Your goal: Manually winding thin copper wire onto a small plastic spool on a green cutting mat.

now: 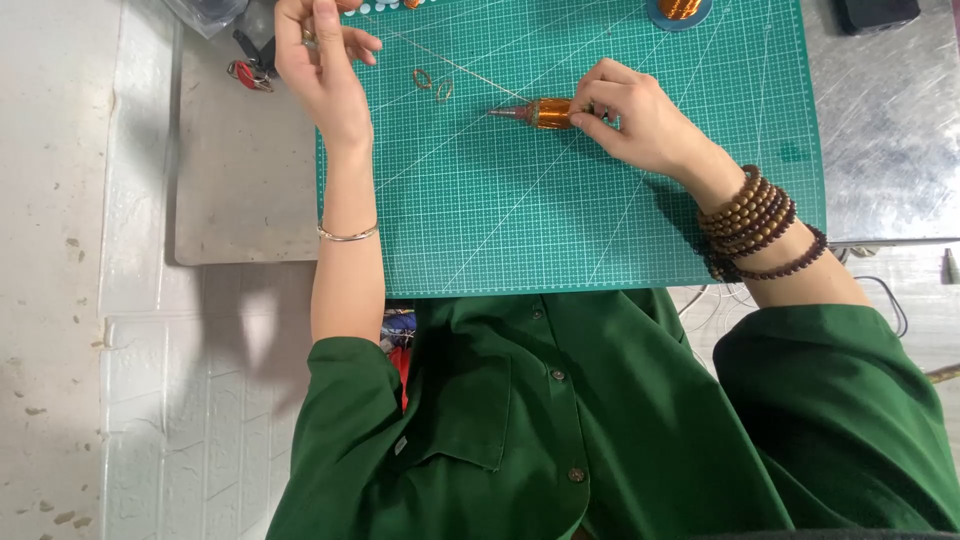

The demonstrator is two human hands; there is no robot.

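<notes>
My right hand point(632, 118) grips the back end of a tapered metal mandrel point(535, 113) wound with copper wire, lying on the green cutting mat point(560, 210). My left hand point(318, 58) is raised at the mat's top left corner, fingers pinched on a thin wire point(440, 62) that runs taut down to the mandrel. Two small copper wire rings point(432, 82) lie on the mat between my hands. Dark bead bracelets wrap my right wrist, and a thin metal bangle sits on my left forearm.
A copper wire spool point(679, 10) sits at the mat's top edge. Red-handled pliers point(250, 72) lie on the grey metal table point(240, 180) left of the mat. A dark object point(875, 12) rests at top right. Pale tiled floor lies to the left.
</notes>
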